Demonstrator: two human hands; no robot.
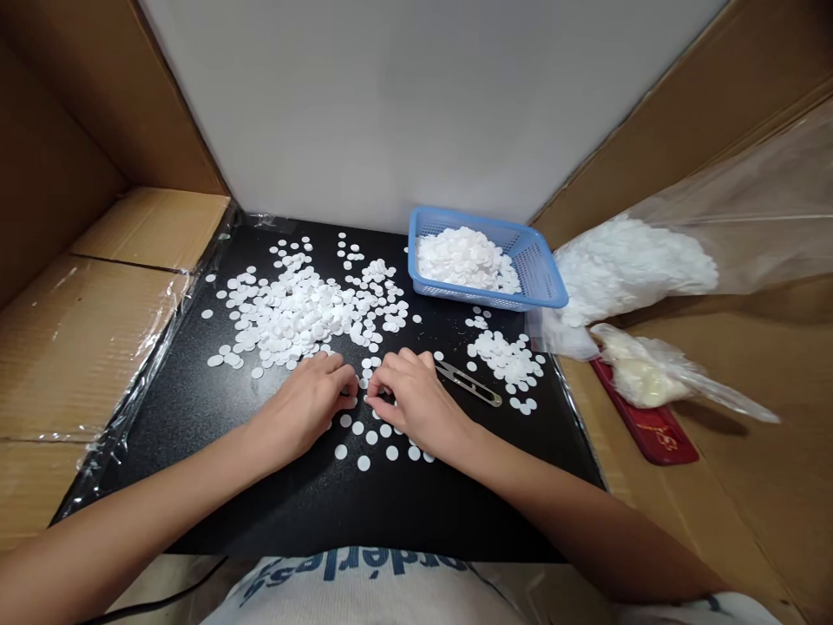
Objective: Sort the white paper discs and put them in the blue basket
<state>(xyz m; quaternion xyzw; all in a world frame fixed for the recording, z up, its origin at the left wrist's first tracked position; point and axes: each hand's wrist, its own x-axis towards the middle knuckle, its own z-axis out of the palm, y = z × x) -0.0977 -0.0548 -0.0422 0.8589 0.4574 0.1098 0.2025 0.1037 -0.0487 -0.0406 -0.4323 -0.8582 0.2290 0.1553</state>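
My left hand point(320, 392) rests low over the black tabletop with its fingers curled in. Whatever its fingertips hold, if anything, is hidden. Opposite it, my right hand point(416, 395) pinches thumb and forefinger together, with a bit of a small white disc point(367, 399) showing at the tips. Loose white discs point(364, 463) lie spread out singly just below and between both hands. Beyond my left hand is a big heap of white discs point(299, 308). A pair of metal thread snips point(469, 382) lies right beside my right hand.
A blue plastic basket point(540, 269) with white discs stands at the back right, and a smaller pile of discs point(508, 358) lies before it. On cardboard to the right are a clear bag of white pieces point(631, 265), a knotted bag point(641, 373) and a red case point(660, 434).
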